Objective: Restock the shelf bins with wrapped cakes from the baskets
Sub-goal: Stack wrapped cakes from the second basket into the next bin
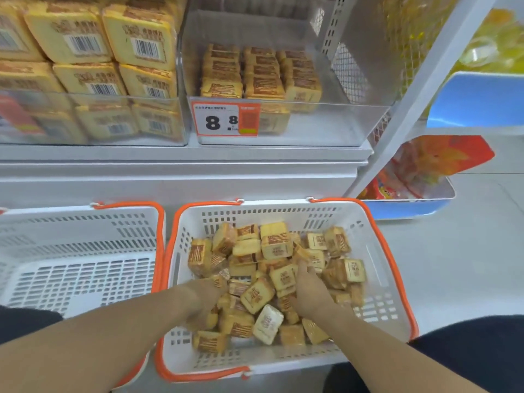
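White slotted plastic basket (377, 251) | square wrapped cakes (272, 279) (glossy film) | both hands in.

Head cam: worn up top, looking fwd and steeply down.
12 o'clock: shelf bins (272, 89) close, front-on.
6 o'clock: basket (377, 251) right below, both forearms coming in from bottom edge.
Other views: just this one.

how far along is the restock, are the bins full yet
Partly done. The left bin is packed high with cakes and the left basket looks empty. In hand: the left hand and right hand are down in the cake pile in the right basket, gathering. Left: that basket holds many cakes, and the right bin is only partly filled.
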Tool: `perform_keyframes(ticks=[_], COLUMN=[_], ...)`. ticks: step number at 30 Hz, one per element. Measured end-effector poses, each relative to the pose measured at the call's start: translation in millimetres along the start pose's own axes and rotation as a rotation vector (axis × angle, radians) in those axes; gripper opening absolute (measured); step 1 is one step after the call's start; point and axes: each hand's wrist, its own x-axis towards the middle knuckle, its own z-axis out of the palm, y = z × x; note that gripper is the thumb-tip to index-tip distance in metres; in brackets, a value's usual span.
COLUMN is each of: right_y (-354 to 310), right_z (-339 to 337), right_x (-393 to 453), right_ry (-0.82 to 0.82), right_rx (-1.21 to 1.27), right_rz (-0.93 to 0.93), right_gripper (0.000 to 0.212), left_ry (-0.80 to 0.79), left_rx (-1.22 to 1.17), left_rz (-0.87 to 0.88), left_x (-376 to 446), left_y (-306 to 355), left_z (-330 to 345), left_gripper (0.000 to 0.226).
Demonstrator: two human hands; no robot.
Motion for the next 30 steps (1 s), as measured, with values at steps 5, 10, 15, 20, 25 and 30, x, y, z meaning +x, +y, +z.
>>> perform_keyframes(ticks=[5,10,15,20,25,30], right_y=[-2.3,-12.9,-15.0,-18.5,-48.7,-56.9], right_z=[4.1,0.8,-3.4,-12.9,-90.8,-207.1], right_x=[4.5,1.7,4.3,-4.4,-10.0,-34.1], right_ry=[0.061,0.004,-0.07,-0.219,-0.352,-0.2], right_rx=[0.019,0.095,0.246,0.199,-0.113,0.234], right_rz=[0.097,0.211,0.348,0.295,0.092,0.028], right_gripper=[0.093,0.125,0.078,0.054,0.06,0.057], left_ry=[-0.043,-0.036,-0.119,-0.131,0.141,0.452], left_rx=[0.077,-0.14,-0.687,-1.144,-1.316,-1.435], left_rz=[-0.032,-0.033,0.045,0.181,0.323,0.492], left_x=[5.8,10.6,-16.4,-39.9,-56.4,-73.2], left_y=[-1.8,-9.5,-9.6,-1.8,1.8,0.6], left_z=[-6.9,-30.4,-74.6,-101.3,-118.0,-129.3], left_gripper=[0.049,0.073,0.049,0.027,0.035,0.047])
